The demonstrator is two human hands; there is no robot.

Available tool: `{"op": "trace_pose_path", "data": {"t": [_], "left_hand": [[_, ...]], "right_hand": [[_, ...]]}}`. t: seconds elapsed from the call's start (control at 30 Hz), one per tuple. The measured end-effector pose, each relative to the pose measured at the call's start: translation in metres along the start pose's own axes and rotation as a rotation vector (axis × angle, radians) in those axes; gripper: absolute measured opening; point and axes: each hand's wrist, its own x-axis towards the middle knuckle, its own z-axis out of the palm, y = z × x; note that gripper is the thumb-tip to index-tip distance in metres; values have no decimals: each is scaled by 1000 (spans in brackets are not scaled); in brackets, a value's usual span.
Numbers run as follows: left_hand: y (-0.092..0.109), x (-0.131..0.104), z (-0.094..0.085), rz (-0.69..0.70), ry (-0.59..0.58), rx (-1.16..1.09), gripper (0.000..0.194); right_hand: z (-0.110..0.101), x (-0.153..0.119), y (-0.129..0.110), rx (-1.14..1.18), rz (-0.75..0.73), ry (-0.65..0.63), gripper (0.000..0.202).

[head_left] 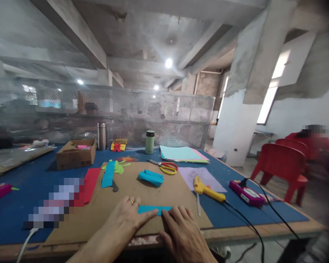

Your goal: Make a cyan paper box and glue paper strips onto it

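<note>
A strip of blue paper [150,209] lies on the brown cardboard sheet [109,215] close to the table's front edge. My left hand [127,217] holds its left end down, with the thumb along the strip and the other fingers bent over that end. On the right end press the curled fingers of my right hand [181,230]. Beyond them on the cardboard sit a folded piece of blue paper [151,178] and another blue strip [108,174], which overlaps green paper cut-outs [121,167]. A dark-handled tool [114,186] lies partly under that strip.
Right of the cardboard lie a yellow glue gun [208,190] with a trailing cord and a magenta power strip [246,193]. Scissors [167,167] rest near the back. Behind stand a cardboard box [75,157], a steel flask [102,137], a green bottle [149,143] and paper sheets [178,152].
</note>
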Motion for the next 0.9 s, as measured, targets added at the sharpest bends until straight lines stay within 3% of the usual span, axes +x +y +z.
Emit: {"op": "trace_pose_path", "data": {"t": [0.2,0.37,0.5,0.9], "left_hand": [[0,1,-1,32,-69,40,56],[-2,-2,13,33,-5,41,67],[-3,-5,16,41,23,20,78],[-2,-9,20,15,88,64,63]], "right_hand": [[4,0,4,-30,-62,64,36],[15,-2,15,-108,-129,142,38],[15,-2,19,-132,-180,113,43],[12,-1,10,-45,-79,93,27]]}}
